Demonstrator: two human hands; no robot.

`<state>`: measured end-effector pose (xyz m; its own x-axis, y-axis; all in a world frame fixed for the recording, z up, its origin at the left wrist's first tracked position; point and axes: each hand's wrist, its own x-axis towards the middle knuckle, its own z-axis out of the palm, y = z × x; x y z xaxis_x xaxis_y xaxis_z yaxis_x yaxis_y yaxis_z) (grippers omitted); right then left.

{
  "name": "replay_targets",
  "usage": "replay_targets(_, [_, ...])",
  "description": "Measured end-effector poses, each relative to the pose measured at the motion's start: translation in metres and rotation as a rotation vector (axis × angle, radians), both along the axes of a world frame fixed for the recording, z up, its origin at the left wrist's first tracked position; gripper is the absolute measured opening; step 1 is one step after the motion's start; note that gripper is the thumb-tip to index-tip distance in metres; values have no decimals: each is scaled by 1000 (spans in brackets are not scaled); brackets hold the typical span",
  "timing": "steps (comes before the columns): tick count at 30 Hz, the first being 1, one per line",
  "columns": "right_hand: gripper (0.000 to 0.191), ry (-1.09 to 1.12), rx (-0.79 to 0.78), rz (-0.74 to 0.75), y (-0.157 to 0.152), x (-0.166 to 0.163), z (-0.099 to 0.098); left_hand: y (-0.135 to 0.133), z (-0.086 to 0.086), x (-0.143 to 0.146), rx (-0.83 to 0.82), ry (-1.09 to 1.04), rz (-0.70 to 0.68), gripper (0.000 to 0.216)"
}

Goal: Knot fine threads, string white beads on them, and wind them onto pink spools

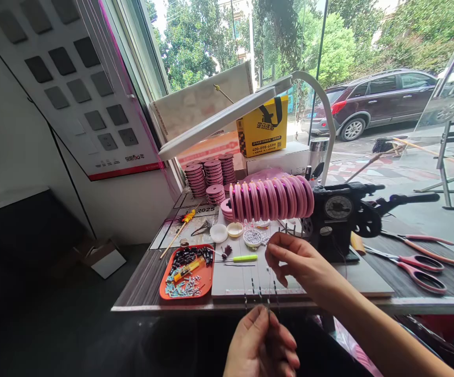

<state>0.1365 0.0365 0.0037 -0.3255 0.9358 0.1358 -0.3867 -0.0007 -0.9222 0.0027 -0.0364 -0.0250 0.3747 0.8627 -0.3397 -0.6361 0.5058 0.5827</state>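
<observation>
Close to the table's front edge, my left hand (262,343) pinches several thin threads, closed at the fingertips. Small dark and pale beads (260,293) sit along these threads just above it. The threads rise toward a row of pink spools (272,199) mounted side by side on a black hand-cranked machine (339,214). Higher and to the right, my right hand (295,259) has thumb and fingers pinched together beside the threads. Whatever lies between its fingertips is too small to make out.
An orange tray (163,285) holds dark and silvery pieces and a yellow tool. Nearby lie a green-handled tool (245,258), a dish of white beads (253,238), and, at right, scissors (419,267) and pliers (427,243). Stacked pink spools (213,175) and a white lamp (227,118) stand behind.
</observation>
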Motion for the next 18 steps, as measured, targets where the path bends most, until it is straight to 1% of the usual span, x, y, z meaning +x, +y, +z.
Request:
replay_targets(9, [30, 2, 0, -17, 0, 0, 1, -2, -5, -1, -47, 29, -20, 24])
replay_targets(18, [31, 5, -13, -34, 0, 1, 0, -3, -11, -4, -26, 9, -67, 24])
